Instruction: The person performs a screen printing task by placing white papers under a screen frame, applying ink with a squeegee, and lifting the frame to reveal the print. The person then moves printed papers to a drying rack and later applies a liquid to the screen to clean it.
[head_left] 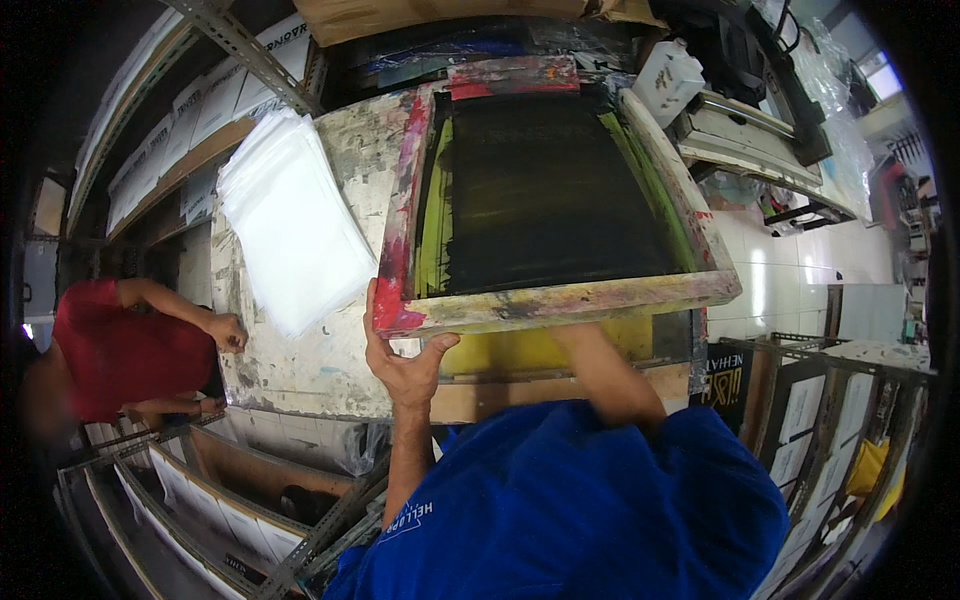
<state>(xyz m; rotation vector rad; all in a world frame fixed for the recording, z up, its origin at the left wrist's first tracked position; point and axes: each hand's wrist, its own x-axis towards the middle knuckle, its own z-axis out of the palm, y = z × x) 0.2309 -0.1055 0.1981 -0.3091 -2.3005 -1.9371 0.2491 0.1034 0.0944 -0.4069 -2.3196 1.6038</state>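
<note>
While my left hand (402, 362) grips the near corner of the frame (560, 300) from below, thumb over its edge, I hold the near side tilted up off the table (290, 370), so there is a gap beneath it. My right hand reaches into that gap and is hidden there, so I cannot tell whether it is open or closed. The frame is rough wood, caked with red, yellow and green ink; its mesh (545, 190) is dark and flat. A stack of white sheets (290, 215) lies just left, within reach. Another person's hand (230, 332) rests on the table's left edge.
</note>
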